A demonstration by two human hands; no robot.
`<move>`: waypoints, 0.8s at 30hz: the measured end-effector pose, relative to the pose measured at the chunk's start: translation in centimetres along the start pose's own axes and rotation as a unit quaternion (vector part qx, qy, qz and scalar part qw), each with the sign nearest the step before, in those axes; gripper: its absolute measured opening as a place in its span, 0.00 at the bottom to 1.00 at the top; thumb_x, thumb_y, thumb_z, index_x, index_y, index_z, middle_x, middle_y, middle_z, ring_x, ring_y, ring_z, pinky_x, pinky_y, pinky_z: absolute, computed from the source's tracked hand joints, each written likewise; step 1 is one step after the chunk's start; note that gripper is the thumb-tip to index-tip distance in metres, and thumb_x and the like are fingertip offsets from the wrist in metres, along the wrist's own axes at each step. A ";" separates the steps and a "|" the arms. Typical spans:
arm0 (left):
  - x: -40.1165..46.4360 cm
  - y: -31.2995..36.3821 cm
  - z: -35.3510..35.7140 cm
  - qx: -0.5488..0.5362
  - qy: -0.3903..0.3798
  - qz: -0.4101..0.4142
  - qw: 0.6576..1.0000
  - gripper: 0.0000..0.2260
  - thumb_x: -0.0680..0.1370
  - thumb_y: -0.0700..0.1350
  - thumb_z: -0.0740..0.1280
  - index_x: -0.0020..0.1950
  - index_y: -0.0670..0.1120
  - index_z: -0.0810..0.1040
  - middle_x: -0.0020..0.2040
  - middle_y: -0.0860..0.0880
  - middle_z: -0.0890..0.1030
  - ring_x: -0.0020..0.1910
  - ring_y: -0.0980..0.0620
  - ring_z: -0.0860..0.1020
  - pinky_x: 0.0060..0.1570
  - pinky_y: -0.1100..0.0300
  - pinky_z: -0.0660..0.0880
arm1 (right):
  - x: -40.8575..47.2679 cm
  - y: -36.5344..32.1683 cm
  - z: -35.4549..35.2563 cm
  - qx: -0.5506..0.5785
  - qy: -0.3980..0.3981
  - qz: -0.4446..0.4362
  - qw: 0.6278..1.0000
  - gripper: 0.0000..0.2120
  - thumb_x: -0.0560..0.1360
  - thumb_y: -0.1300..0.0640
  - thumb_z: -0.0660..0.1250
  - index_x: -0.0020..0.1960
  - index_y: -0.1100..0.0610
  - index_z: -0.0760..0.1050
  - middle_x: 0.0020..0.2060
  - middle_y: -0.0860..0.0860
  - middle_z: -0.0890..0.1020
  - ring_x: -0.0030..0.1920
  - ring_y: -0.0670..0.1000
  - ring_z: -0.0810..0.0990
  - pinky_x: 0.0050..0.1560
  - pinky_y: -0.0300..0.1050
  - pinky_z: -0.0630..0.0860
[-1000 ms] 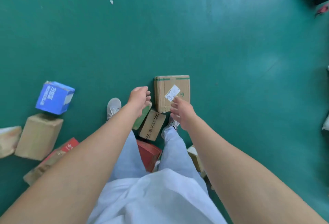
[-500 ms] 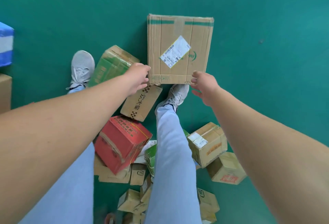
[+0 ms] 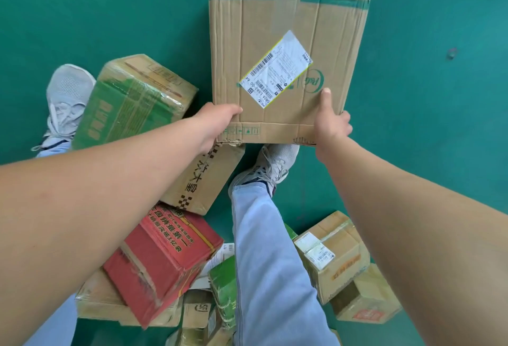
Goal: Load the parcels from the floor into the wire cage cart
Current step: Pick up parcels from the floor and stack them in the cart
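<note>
Here both hands' fingers (image 3: 327,98) clasp the cardboard parcel's (image 3: 275,29) near corners.

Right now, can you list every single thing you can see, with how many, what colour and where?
Big cardboard box: 1, brown with green tape, held up in front, white label on top.
Green-and-brown box: 1, on the floor beside the left shoe.
Brown box with black print: 1, under the left wrist.
Red box: 1, on top of the pile, lower left.
Small brown boxes: 2 plain to see, lower right.
Other parcels: several, green and brown, partly hidden by the leg.
Floor: green, all around.
Shoes: 2, light grey.
Trouser leg: pale blue.
Left hand: grips the big box's near left corner.
Right hand: grips its near right corner.
</note>
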State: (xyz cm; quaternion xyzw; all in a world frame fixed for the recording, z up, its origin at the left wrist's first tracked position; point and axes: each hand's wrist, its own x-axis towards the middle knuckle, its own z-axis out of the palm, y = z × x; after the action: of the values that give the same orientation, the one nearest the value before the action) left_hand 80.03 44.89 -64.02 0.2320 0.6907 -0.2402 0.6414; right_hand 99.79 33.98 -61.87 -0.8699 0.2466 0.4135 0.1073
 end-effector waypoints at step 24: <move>-43.3 -3.5 -23.1 -0.192 0.101 0.151 0.964 0.50 0.60 0.71 0.69 0.79 0.52 0.64 0.76 0.47 0.72 0.72 0.42 0.73 0.71 0.38 0.69 | -50.1 -6.3 -17.7 0.030 -0.138 -0.337 0.931 0.33 0.76 0.36 0.64 0.77 0.48 0.67 0.70 0.50 0.74 0.64 0.52 0.76 0.67 0.51 0.72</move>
State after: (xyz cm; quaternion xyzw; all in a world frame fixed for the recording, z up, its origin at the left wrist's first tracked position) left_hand 62.94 56.21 -19.31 0.2288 0.7420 0.0212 0.6298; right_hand 87.95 49.56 -12.07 -0.8324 -0.0658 0.4619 0.2990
